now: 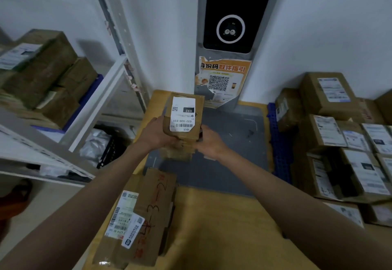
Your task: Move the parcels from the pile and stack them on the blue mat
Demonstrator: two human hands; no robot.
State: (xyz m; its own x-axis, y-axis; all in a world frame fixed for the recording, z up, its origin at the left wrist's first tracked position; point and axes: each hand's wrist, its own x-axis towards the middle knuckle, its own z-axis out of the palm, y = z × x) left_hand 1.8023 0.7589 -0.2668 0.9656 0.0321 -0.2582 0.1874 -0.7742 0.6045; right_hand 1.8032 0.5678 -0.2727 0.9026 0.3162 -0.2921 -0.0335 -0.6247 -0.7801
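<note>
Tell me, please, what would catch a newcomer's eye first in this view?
Most striking is the small brown cardboard parcel with a white 032 label, held at the centre between the left hand and the right hand. Behind it stands a tall grey kiosk with a black screen and glowing white ring, bearing a torn orange QR poster. At right, a pile of labelled brown cardboard boxes sits on a blue plastic mat.

I see open floor on the grey pad (229,163) right of the held box (184,119). Stacked parcels (343,142) on the blue mat (280,142) wall off the right. Shelf frame (101,100) crowds the left; long carton (146,216) blocks the near side.
</note>
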